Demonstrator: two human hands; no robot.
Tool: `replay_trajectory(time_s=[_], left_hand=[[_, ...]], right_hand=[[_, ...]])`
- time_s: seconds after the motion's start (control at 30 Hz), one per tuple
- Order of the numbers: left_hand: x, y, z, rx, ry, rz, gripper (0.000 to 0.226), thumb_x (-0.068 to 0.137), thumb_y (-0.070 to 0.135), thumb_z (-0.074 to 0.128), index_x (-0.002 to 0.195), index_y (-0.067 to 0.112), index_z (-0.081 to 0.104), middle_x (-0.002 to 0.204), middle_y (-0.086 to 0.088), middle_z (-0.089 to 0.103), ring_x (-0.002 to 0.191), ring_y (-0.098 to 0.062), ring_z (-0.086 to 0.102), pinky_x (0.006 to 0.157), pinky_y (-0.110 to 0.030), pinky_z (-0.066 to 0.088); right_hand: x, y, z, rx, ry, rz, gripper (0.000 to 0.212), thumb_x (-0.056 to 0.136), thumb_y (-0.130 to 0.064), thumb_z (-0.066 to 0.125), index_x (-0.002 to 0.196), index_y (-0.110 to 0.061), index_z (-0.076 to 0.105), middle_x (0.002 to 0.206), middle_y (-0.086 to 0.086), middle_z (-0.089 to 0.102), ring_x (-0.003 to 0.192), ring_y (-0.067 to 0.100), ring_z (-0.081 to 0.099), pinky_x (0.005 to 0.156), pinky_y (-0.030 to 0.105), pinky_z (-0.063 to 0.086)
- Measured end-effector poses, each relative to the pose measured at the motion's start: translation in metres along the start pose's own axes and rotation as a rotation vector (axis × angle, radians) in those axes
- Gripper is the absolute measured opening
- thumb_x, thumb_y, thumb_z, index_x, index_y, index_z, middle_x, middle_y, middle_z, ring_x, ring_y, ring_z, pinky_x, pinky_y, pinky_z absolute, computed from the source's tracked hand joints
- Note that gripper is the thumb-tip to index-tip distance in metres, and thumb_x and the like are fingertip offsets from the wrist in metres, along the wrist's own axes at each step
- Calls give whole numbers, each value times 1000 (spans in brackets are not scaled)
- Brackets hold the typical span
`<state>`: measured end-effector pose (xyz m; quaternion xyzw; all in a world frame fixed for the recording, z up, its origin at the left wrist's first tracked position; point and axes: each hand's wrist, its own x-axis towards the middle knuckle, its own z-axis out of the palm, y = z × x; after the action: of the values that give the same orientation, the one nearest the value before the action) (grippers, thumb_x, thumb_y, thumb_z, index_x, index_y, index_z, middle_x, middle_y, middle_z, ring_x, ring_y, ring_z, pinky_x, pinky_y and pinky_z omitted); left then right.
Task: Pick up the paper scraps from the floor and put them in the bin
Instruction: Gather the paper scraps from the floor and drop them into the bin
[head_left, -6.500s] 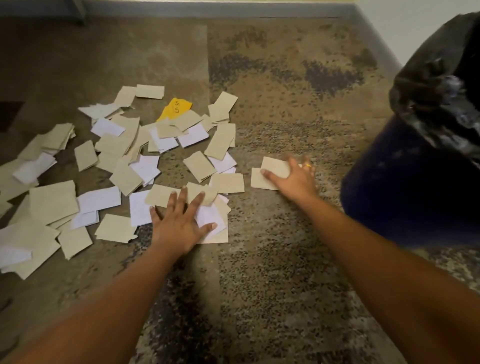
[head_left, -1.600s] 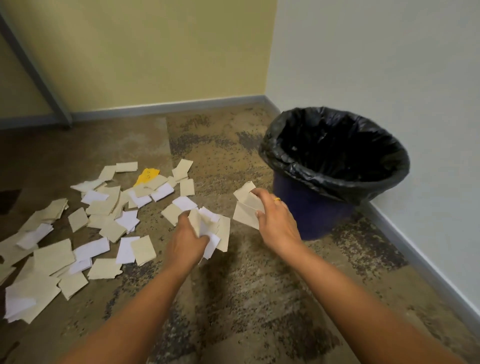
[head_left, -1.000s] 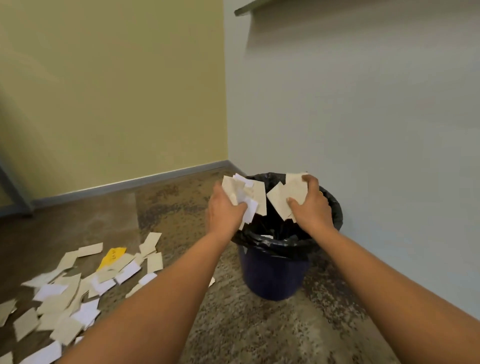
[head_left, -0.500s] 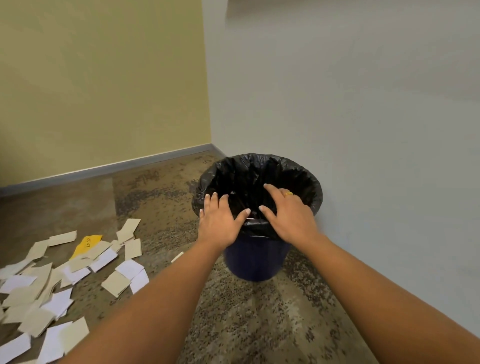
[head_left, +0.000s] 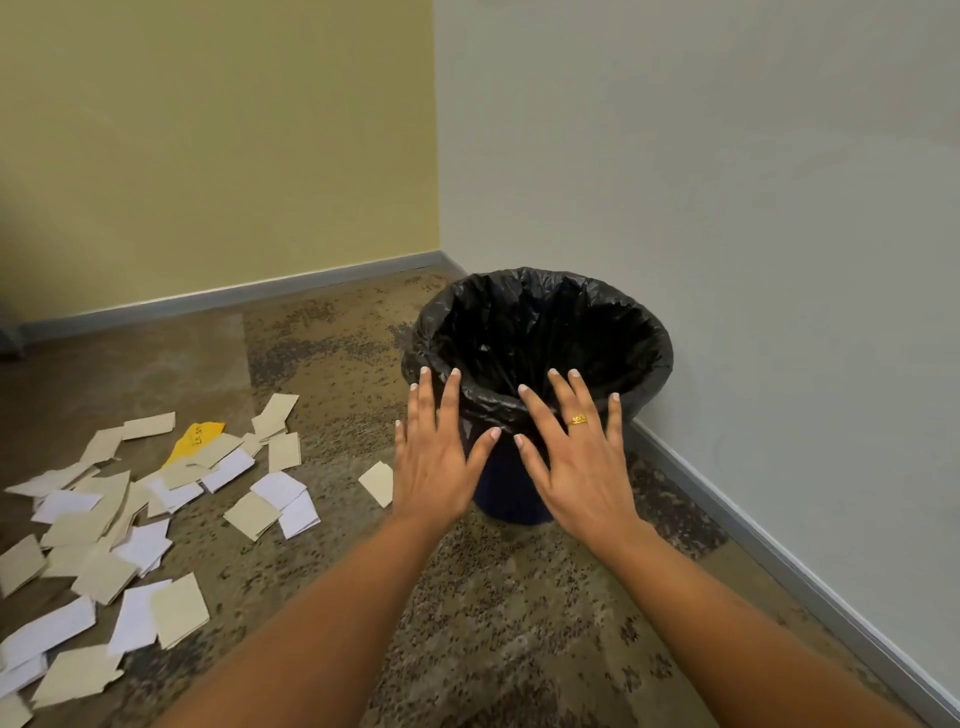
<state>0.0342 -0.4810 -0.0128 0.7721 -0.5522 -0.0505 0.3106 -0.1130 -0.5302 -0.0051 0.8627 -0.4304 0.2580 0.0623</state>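
Black liner (head_left: 519, 312) is folded over the rim of the dark-blue bin (head_left: 511, 493), which stands in the corner btwn the yellow wall (head_left: 208, 130) and the pale wall (head_left: 727, 182), on a mottled brown floor (head_left: 493, 597). We hold both hands out flat, palms down, at the bin's near rim: left hand (head_left: 434, 467) on the L, right hand (head_left: 582, 467) w/ a gold ring (head_left: 577, 419) on the R. Fingers are straight and spread, nothing in either hand. The thumbs nearly meet but are apart. We can't tell whether the fingertips touch the liner. The bin's inside is too dark to make out.

Paper scraps (head_left: 130, 519), beige and white, many overlapping, lie scattered on the floor well to our left, incl. one yellow scrap (head_left: 197, 440) w/ writing. One lone beige scrap (head_left: 378, 483) lies apart from the rest, near the bin's base.
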Motion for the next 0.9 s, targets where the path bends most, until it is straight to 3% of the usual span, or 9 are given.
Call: replay_trajectory(time_s=[0.2, 0.3, 0.37, 0.43, 0.5, 0.63, 0.8, 0.9], left_hand=[[-22, -42, 4, 48, -64, -108, 70, 91, 58, 29, 148, 34, -6, 156, 1, -21, 145, -18, -13, 116, -48, 3], [-36, -71, 8, 72, -99, -167, 69, 93, 55, 30, 148, 33, -4, 156, -1, -18, 145, -20, -11, 116, -51, 4], [-44, -93, 8, 115, -134, -208, 68, 93, 55, 28, 148, 33, -4, 157, -1, -17, 145, -21, -11, 115, -51, 3], [-55, -119, 9, 191, -185, -250, 68, 94, 56, 26, 149, 31, -4, 156, -2, -18, 145, -21, -12, 115, -52, 0], [-67, -145, 9, 237, -218, -322, 68, 93, 57, 26, 149, 30, -4, 156, -3, -18, 145, -21, -13, 114, -52, 0], [-88, -195, 4, 281, -266, -509, 68, 94, 56, 25, 149, 27, -2, 157, -5, -14, 145, -23, -11, 114, -54, 0], [-106, -254, -3, 276, -247, -651, 66, 94, 55, 27, 149, 31, -2, 157, -5, -15, 145, -24, -10, 113, -57, 2], [-112, -289, -10, 322, -188, -721, 67, 93, 57, 27, 149, 31, 2, 157, -7, -12, 145, -25, -9, 111, -61, 1]], right_hand=[[-14, -43, 24, 19, -55, -250, 47, 91, -40, 36, 134, -22, 47, 147, 10, 37, 140, 22, 19, 114, 50, 7], [-19, -61, 46, 10, -179, -353, 47, 89, -37, 38, 134, -22, 44, 146, 10, 40, 140, 24, 21, 111, 55, 19], [-20, -71, 63, 48, -368, -341, 51, 94, -37, 41, 142, -25, 32, 154, 9, 25, 144, 26, 8, 111, 60, 17], [-21, -79, 82, 71, -646, -265, 58, 97, -45, 35, 148, -30, 13, 158, 3, -1, 144, 23, -13, 112, 61, 4], [-21, -88, 100, 45, -787, -225, 63, 96, -51, 33, 149, -32, 5, 157, 2, -11, 142, 25, -18, 111, 61, 3], [-21, -110, 136, 46, -921, -206, 66, 95, -53, 33, 149, -32, 1, 157, 4, -11, 143, 28, -16, 112, 59, 4], [-6, -146, 181, 52, -951, -235, 66, 94, -56, 30, 149, -33, 1, 157, 5, -11, 143, 29, -14, 112, 59, 2], [11, -170, 206, 155, -960, -110, 68, 93, -56, 36, 149, -34, 3, 157, 7, -11, 144, 28, -12, 112, 59, 7]])
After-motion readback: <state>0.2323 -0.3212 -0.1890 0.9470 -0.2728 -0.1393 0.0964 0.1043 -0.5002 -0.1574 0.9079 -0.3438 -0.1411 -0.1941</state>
